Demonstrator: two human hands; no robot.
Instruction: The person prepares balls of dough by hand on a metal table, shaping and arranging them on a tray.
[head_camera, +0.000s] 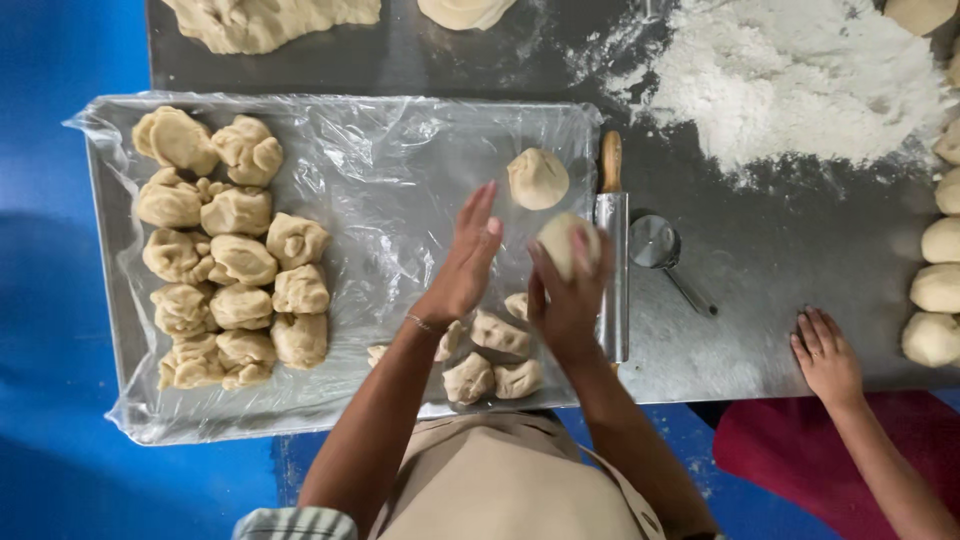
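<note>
At the far left, a steel tray lined with crinkled clear plastic film carries about fourteen rough, torn lumps of tan dough, packed in three loose columns. Further right on the film, the person's left hand is raised with its fingers straight and together, palm facing the other hand, touching nothing that can be seen. Below the hands lie about five smaller torn pieces. One smooth rounded ball sits alone on the film above. The right hand cups a dough ball, fingers curled round it; the ball is nearly round, so no long axis shows. Just beside it a steel rolling pin with a wooden handle lies with its long axis running away from the person. Next comes a small metal cutter wheel, then a loose flour heap. Another person's hand rests flat on the table, and five smooth balls line the right edge.
</note>
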